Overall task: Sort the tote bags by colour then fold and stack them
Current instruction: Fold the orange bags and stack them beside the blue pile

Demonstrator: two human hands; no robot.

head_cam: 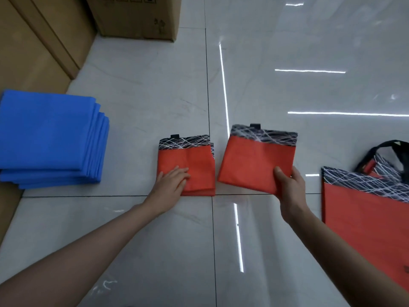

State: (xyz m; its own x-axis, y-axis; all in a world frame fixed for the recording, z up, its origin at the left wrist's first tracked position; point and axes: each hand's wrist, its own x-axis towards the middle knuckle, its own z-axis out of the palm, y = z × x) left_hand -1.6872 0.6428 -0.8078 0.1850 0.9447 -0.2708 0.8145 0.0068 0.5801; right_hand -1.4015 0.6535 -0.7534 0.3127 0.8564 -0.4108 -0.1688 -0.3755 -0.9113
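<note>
A folded red tote bag (194, 160) with a black-and-white band lies on the floor at centre. My left hand (171, 183) rests flat on its lower left corner, fingers straight. My right hand (290, 185) grips the lower right corner of a second folded red tote bag (252, 160), thumb on top, holding it just right of the first and tilted slightly. A stack of folded blue tote bags (48, 138) sits at the far left. Unfolded red tote bags (363, 209) with black handles lie at the right edge.
Cardboard boxes (135, 16) stand at the back and more brown boxes (33, 52) line the left side. The floor is glossy grey tile (155, 85) with dark grout lines and bright light reflections.
</note>
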